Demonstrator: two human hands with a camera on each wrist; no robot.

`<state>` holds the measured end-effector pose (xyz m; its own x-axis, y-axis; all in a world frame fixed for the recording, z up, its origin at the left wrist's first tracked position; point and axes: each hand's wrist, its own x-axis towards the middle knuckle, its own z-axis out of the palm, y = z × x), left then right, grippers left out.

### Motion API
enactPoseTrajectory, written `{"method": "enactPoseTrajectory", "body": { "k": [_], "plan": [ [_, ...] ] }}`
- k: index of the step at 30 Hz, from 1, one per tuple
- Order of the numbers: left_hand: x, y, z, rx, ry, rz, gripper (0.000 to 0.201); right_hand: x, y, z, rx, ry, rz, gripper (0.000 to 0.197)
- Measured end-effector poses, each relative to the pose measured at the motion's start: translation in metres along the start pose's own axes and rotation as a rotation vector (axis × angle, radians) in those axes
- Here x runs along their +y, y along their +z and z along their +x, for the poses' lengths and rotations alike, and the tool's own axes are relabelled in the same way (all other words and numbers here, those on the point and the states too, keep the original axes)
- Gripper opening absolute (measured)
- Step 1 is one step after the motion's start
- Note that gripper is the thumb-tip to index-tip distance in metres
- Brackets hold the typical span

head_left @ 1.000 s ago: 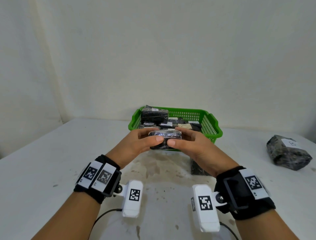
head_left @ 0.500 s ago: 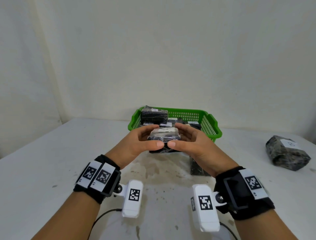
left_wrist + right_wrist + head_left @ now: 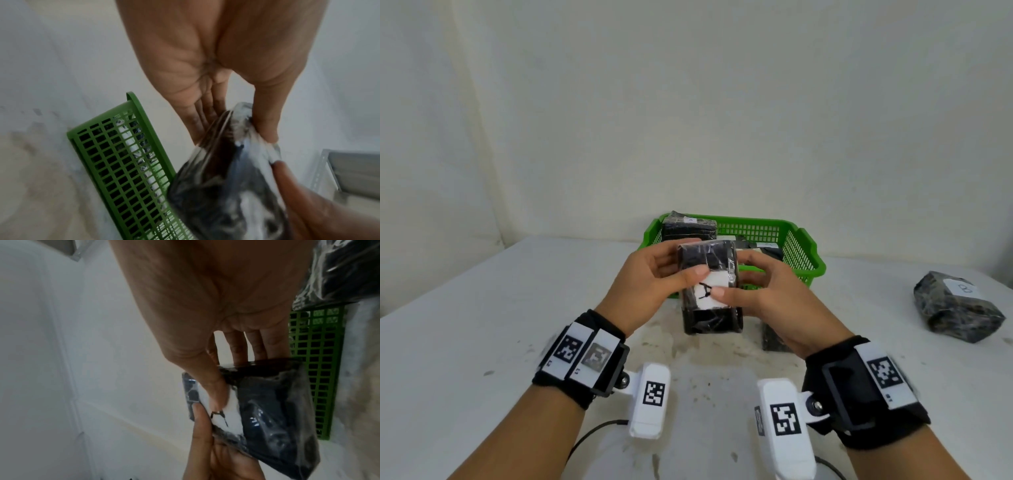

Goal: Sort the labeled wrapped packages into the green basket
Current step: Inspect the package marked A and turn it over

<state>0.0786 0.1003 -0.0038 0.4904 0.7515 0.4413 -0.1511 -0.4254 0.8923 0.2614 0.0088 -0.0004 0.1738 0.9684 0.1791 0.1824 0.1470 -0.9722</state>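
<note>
Plain off-white walls [image 3: 688, 102] w/ stained white table [image 3: 465, 325].

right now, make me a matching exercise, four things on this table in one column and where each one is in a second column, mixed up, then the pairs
Things:
1. black wrapped package with the white label
2. green basket
3. grey wrapped package
4. black package stood on end

Places:
A. alone on the table, far right
B. at the back of the table, in front of the wall
C. held up between both hands
D. in the basket's left corner

Pairs: 1-C, 2-B, 3-A, 4-D
</note>
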Motion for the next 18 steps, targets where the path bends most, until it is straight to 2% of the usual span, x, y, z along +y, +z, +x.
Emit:
{"method": "enactPoseTrajectory", "body": {
  "k": [3, 6, 10, 12, 15, 18],
  "plan": [
    [0.0025, -0.0026, -0.0017, 0.024, 0.058, -0.035, 0.052, -0.0024, 0.0009, 0.0008, 0.009, -0.028, -0.042, 0.055],
    [0.0025, -0.0025, -0.0016, 0.007, 0.117, -0.05, 0.057, -0.0057, -0.0002, 0.0014, -0.086, 0.087, 0.045, 0.06],
    [0.0016, 0.0019, -0.004, -0.059, 0.168, -0.03, 0.056, -0.0071, 0.0011, -0.0012, -0.115, 0.149, 0.159, 0.026],
    [0.0018, 0.0011, -0.004, -0.089, 0.174, -0.027, 0.056, -0.0071, 0.0008, -0.003, -0.115, 0.126, 0.17, 0.025],
    [-0.0011, 0.001, -0.0042, -0.152, 0.07, 0.027, 0.072, -0.0079, 0.0001, -0.0045, -0.093, 0.065, 0.178, 0.049],
    [-0.0052, 0.0049, -0.0052, -0.246, -0.099, 0.037, 0.081, -0.0081, -0.0023, -0.0027, -0.061, 0.035, 0.155, 0.056]
  ]
}}
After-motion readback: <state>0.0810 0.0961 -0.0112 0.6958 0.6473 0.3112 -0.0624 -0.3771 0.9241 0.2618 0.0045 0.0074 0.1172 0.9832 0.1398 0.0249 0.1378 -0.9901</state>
